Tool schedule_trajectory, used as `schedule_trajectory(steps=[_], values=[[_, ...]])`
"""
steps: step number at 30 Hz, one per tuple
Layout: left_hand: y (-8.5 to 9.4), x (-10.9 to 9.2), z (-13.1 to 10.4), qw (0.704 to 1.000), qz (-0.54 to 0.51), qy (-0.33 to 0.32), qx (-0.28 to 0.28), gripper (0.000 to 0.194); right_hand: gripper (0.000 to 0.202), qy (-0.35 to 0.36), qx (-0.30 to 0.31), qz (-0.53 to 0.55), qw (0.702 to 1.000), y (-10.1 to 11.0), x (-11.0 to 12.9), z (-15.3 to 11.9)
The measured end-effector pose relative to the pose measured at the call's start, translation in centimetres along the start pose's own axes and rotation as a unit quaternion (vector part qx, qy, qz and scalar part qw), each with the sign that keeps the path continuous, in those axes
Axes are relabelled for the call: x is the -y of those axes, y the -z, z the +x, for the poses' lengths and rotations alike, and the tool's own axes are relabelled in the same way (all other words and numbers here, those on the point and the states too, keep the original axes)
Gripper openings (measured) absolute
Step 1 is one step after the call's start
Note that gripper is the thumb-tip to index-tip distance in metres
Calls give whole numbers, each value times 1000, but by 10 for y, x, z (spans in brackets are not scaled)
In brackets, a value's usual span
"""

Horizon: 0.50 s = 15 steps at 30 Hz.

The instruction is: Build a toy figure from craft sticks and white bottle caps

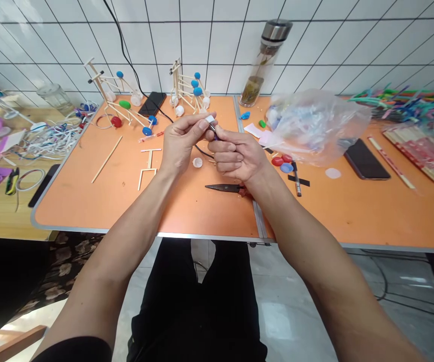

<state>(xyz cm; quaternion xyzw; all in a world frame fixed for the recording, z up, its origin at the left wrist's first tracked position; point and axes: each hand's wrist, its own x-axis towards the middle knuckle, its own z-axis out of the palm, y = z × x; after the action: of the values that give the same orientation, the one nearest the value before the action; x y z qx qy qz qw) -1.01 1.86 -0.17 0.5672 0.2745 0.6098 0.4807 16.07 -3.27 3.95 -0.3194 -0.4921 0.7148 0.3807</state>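
The two hands are meeting above the orange table [194,216], with their fingertips almost touching. The left hand [179,143] is pinching a small white piece [209,119] between its thumb and forefinger. The right hand [239,153] is closing its fingers around a slim dark object [212,129], whose end is lying just beside the white piece; the fingers are hiding most of it, so I cannot tell exactly what it is. Just below the hands, a round white cap [197,162] is resting. Nearer to the person, a black pointed tool [222,188] is lying partly under the right wrist. Beside the left wrist, a small stick frame [150,159] is lying, and farther left a single wooden stick [106,160] is resting. Beyond the left hand, a larger stick model [124,104] and a smaller stick model [197,91] are standing. Beyond the right hand, a glass bottle [253,88] is standing near the wall, and a clear plastic bag [311,128] is lying to the right.
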Motion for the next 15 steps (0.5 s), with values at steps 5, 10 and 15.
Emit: schedule_trajectory(steps=[5, 10, 15], values=[[-1, 6, -1, 1000, -10, 15, -15, 19, 34, 67, -161, -220, 960, -14, -20, 4], [0, 16, -2, 1000, -21, -7, -6, 29, 27, 93, -256, -348, 897, -22, -21, 2], [2, 21, 1, 999, -17, -30, 0, 35, 39, 59, -90, -183, 977, -7, -9, 3]])
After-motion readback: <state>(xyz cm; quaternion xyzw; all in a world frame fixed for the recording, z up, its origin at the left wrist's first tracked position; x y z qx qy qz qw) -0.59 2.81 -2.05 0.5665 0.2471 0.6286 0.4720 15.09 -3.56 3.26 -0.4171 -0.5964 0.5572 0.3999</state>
